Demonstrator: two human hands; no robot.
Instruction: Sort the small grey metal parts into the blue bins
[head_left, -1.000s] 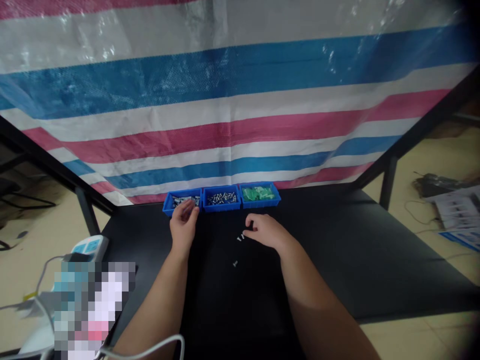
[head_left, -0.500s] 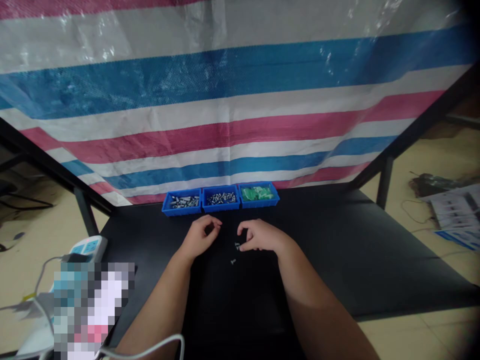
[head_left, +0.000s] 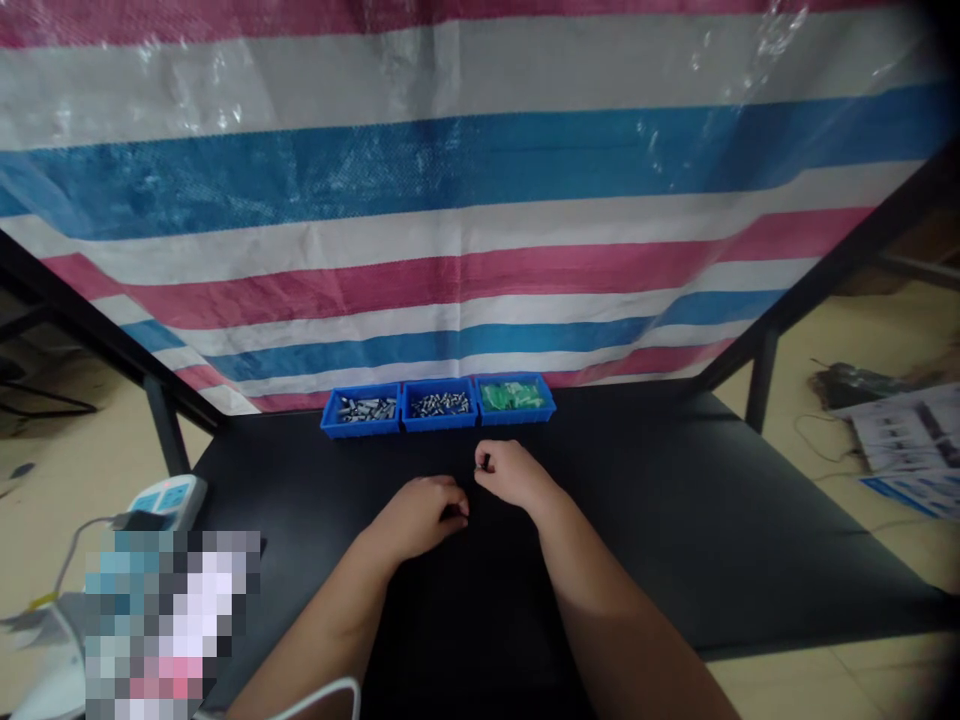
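Thumb and fingertips of my right hand (head_left: 511,473) are pinched together, with a small bit of metal, apparently a screw (head_left: 480,467), just showing at the tips. This hand is above the black table, in front of the right-hand bin. Lower and to the left, my left hand (head_left: 426,515) curls down at the tabletop with thumb and fingers drawn together. Whatever is between those fingertips is hidden. Three blue bins stand in a row behind my hands: one with grey metal cylindrical parts (head_left: 367,409), one with small screws (head_left: 441,403), one with green-and-clear packets (head_left: 513,395).
A striped plastic sheet (head_left: 450,230) hangs behind the bins. At the left edge of the table (head_left: 645,520) are a white power strip (head_left: 169,497), cables and a pixelated object (head_left: 180,620). Dark frame posts (head_left: 759,385) stand at both sides.
My left hand has come down and right to where a loose screw lay. My right hand has lifted slightly away, its fingers now closed. The loose screws on the table no longer show.
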